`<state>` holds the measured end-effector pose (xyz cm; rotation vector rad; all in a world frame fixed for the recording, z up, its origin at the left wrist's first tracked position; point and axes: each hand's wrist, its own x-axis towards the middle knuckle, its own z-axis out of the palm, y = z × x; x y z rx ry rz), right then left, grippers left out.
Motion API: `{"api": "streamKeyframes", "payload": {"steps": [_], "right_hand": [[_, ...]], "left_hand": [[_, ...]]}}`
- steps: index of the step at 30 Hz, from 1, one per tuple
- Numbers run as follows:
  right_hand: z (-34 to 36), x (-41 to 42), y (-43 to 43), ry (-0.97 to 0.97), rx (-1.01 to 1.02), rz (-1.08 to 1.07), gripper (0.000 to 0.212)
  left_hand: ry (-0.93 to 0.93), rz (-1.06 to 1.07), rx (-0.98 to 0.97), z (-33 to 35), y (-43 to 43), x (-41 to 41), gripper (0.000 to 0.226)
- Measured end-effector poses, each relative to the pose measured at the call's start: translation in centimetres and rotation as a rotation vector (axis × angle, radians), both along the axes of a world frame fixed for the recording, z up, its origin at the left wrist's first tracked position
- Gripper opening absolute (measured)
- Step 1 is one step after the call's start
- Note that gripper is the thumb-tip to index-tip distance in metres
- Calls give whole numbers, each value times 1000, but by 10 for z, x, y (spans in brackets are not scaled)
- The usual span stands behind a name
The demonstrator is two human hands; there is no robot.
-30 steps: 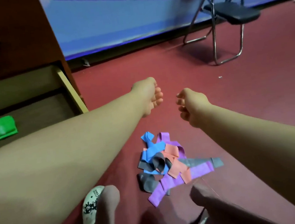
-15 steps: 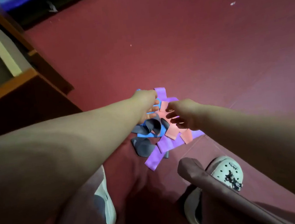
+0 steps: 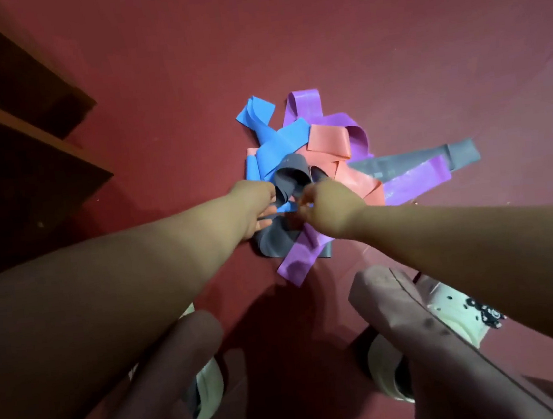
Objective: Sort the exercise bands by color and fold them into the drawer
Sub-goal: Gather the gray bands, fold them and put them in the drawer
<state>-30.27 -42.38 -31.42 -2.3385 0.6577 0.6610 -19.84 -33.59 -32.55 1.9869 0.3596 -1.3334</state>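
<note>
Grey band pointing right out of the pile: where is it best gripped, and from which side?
Probably pinch the grey band at its outer end, coming from the right. That end lies flat on the floor, clear of the others; the inner part runs into the pile.

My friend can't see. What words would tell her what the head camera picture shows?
Two bare hands, left hand and right hand, reach down into a tangled pile of exercise bands, blue, purple, salmon and gray, on a dark red floor. A wooden cabinet stands at the left.
</note>
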Motion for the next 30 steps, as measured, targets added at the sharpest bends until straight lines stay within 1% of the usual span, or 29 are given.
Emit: {"api": "streamKeyframes", "payload": {"steps": [2,4,6,9,11,13,15,16,18,20,22,24,27,30], "right_hand": [[-7,4,-1,-140,-67,-6,27],[-17,11,-4,-200,-60,-78,26],[-31,18,-6,-194,-59,-81,27],[-47,28,-13,-102,-85,9,32],[-52,32,-16,-86,-51,-5,33],[-53,31,-18,-130,-23,-78,36],[-51,29,-17,-213,-44,-135,45],[-49,27,-16,-269,-65,-140,46],[-41,24,-12,-366,-84,-91,38],[-36,19,-9,-404,4,-62,27],[-28,16,-3,-417,115,-61,24],[-26,14,2,-478,122,-17,26],[-23,15,6,-599,52,145,29],[-18,18,12,-719,19,287,34]], "left_hand": [[18,24,-18,-6,4,0,12],[28,22,-17,-9,11,-3,9],[59,19,-17,-16,22,-4,11],[85,22,-29,-19,34,0,9],[84,25,-48,-20,40,7,9],[90,29,-79,-22,43,13,9],[98,49,-94,-23,47,17,6],[83,58,-99,-24,50,18,6],[27,64,-131,-23,51,20,6],[-68,42,-183,-20,49,23,10],[-171,19,-258,-17,46,27,14],[-257,5,-336,-16,43,30,15],[-231,7,-392,-17,39,34,24],[-189,41,-395,-16,39,37,45]]}}
